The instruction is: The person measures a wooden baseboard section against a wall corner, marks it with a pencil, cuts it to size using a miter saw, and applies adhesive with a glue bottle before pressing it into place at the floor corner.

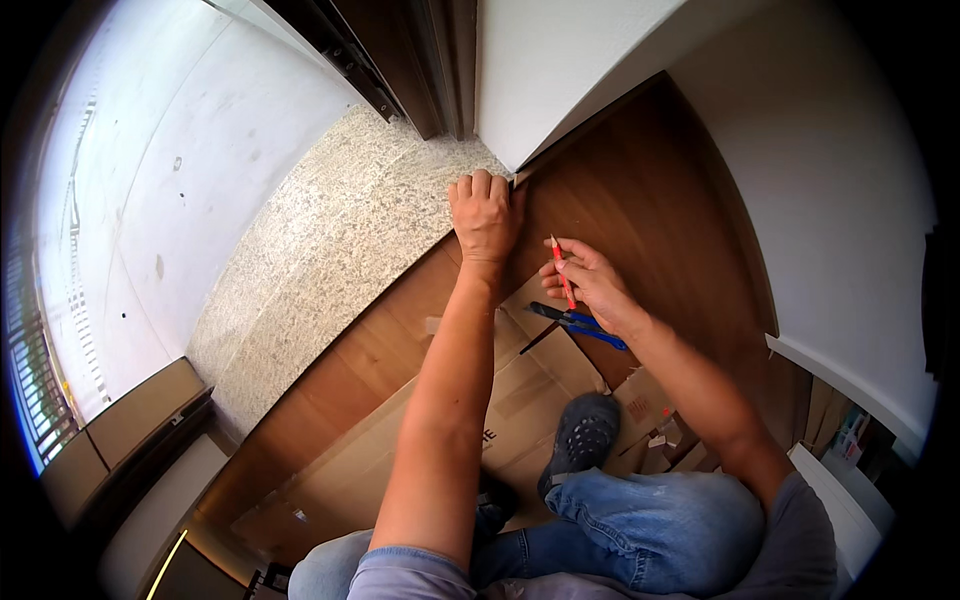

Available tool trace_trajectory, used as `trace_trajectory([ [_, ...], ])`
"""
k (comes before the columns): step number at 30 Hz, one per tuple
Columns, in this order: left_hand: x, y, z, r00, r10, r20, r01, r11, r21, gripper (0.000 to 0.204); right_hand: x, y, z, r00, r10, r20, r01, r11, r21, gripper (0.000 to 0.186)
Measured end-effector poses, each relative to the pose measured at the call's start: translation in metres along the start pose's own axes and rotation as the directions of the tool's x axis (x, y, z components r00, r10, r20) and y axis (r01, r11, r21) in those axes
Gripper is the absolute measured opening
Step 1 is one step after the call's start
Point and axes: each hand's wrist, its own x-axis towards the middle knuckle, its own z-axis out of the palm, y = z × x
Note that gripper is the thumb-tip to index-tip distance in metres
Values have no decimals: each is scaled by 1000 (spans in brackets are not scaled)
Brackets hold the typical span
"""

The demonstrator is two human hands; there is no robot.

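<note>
My left hand is closed, with its knuckles up, at the corner where the white wall, the speckled stone sill and the brown wood floor meet. A thin edge of something shows beside its fingers, but what they grip is hidden. In my right hand a red pencil is held between thumb and fingers, its sharpened tip pointing up and away from me. Just below that hand lies a blue-handled cutting tool with dark jaws, on the floor beside flattened cardboard.
The speckled stone sill runs along the left, with a pale floor beyond. A dark door frame and white wall stand ahead. My shoe rests on the cardboard. Shelves with small items are at right.
</note>
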Motion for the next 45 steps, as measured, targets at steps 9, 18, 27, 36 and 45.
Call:
trace_trajectory([
  [9, 0, -1, 3, 1000, -2, -7, 2, 1000, -14, 30, 2, 19, 14, 978, -209, 20, 210, 972, -107, 18],
  [18, 1, -9, -25, 991, -93, 96, 94, 996, -1, 33, 8, 3, 51, 976, -198, -85, 177, 963, -203, 17],
  [27, -8, -53, -57, 989, 52, 138, -3, 942, -336, 16, 50, -2, 94, 956, -248, -158, 261, 963, 68, 24],
  [36, -8, -49, -96, 902, 24, 430, 165, 903, -396, 34, 88, -2, 99, 942, -197, -271, 249, 952, 177, 19],
  [45, 7, -46, -78, 859, -28, 511, 193, 943, -273, 23, 85, -6, 79, 891, -331, -311, 298, 943, -148, 27],
])
